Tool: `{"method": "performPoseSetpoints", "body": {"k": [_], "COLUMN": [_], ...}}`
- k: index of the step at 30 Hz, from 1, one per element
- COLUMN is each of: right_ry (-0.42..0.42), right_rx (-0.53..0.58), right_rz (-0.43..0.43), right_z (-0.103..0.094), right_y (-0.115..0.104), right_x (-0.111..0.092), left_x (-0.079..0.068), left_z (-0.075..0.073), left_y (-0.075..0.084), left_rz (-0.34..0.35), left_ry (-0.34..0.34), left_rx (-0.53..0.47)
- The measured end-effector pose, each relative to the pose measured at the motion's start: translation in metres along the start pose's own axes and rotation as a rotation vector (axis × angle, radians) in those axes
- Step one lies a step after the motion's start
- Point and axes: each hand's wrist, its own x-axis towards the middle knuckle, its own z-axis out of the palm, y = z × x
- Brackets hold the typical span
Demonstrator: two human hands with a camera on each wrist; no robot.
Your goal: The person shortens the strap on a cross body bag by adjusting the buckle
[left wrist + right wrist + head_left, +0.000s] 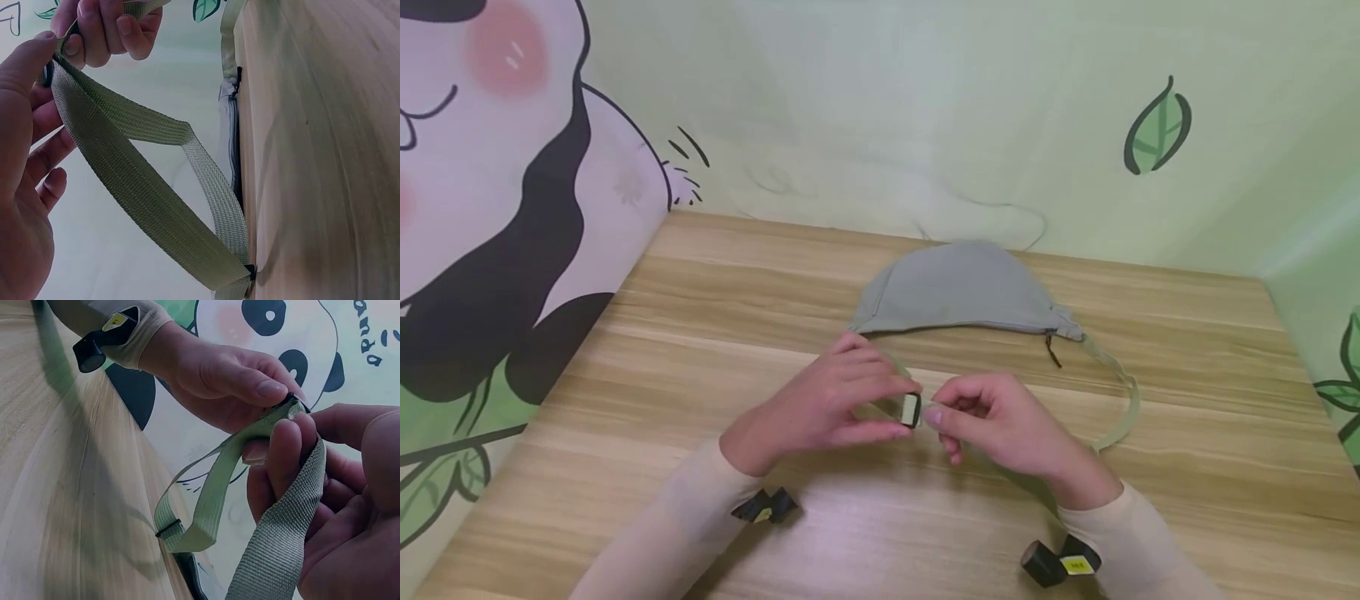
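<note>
A grey waist bag (962, 287) lies at the back of the table, its pale green webbing strap (1120, 400) curving toward me. Between thumb and fingers, my left hand (831, 400) pinches a small black buckle (912, 410) with the webbing through it. Just to the right, my right hand (1007, 425) pinches the strap between thumb and index finger. In the left wrist view the webbing (156, 203) hangs from the left fingers in a loop down to a black slider (251, 271). Strap also runs down past the right palm (350, 506) in the right wrist view.
The wood-grain table (700, 333) meets a pale green wall (865, 108) behind the bag. A panda-printed panel (617, 150) borders its left side. A dark zipper pull (1054, 348) hangs off the bag's right end. Black wrist cameras (1045, 562) sit on both sleeves.
</note>
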Motion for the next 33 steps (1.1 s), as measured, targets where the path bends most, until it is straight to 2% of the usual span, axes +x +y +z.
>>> {"method": "performPoseSetpoints", "body": {"k": [8,14,17,22,24,29,33], "right_ry": [0.023,0.152,0.172,0.086,0.048,0.000,-0.037], "right_rx": [0.061,-0.056,-0.076,-0.004,0.019,0.010,-0.021], "right_rz": [-0.010,0.006,-0.001,-0.075,-0.076,0.025,0.060], "right_z": [0.001,0.008,0.011,0.008,0.006,0.000,-0.006], "right_y": [0.000,-0.006,-0.010,-0.005,-0.003,-0.003,-0.001], "right_x": [-0.001,-0.004,-0.004,-0.003,-0.002,-0.002,-0.005], "left_x": [0.001,0.001,0.001,0.002,0.001,0.001,0.000], "left_z": [0.000,0.001,0.001,0.002,0.003,0.004,0.002], "left_y": [0.000,0.001,0.002,0.001,0.001,0.000,-0.001], "left_rz": [-0.001,-0.022,-0.022,-0.012,-0.009,0.001,0.015], "left_ry": [-0.016,-0.003,0.004,-0.005,-0.010,0.017,0.048], "left_rx": [0.012,0.020,0.017,0.000,0.009,0.031,-0.009]}}
